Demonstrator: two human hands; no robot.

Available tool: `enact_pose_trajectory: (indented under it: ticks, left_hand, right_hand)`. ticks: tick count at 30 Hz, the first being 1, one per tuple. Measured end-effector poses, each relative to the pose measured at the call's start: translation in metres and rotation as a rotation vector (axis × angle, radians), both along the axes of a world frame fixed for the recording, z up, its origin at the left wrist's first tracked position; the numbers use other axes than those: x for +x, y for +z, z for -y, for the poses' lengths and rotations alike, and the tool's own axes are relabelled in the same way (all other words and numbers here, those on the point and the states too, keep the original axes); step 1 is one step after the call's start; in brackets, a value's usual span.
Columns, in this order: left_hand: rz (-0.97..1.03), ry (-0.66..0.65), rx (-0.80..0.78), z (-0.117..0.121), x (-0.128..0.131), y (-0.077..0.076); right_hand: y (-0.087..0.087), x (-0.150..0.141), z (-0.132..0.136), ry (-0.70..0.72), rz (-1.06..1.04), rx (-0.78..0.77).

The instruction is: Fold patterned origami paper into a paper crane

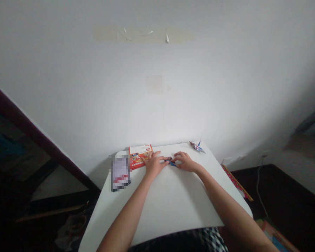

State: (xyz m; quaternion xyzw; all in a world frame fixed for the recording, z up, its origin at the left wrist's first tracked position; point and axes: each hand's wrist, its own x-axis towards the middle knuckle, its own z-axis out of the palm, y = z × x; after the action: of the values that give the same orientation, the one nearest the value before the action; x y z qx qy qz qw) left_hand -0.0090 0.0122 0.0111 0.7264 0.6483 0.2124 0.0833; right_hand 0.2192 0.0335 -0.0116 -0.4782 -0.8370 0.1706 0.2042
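Observation:
A small piece of folded paper (171, 162), dark and blue in colour, lies low over the table between my hands. My left hand (154, 163) pinches its left side between thumb and fingertips, its other fingers resting near the red booklet. On the right side, the fingers of my right hand (184, 161) are closed on the same paper. The fingers cover much of the paper, so its exact shape is hard to make out. At the table's back right corner sits a folded paper crane (197, 146) with pointed blue-and-patterned tips.
The white table (173, 206) stands against a pale wall. A red and white booklet (138, 157) lies at its back left, partly beside my left hand. A blurred, phone-like flat object (120, 173) is at the left edge. Items lie on the dark floor at right.

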Motion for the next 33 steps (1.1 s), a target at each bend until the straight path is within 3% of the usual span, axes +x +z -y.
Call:
enact_pose_trajectory:
  ticks: [13,33]
  left_hand:
    - [-0.023,0.019,0.034,0.009,0.006,0.003]
    - [-0.082,-0.050,-0.190,-0.009,-0.012,0.010]
  right_hand:
    - [-0.007,-0.002,-0.003,-0.013,-0.026,0.040]
    - [0.001,0.002,-0.001,0.006,-0.016,0.034]
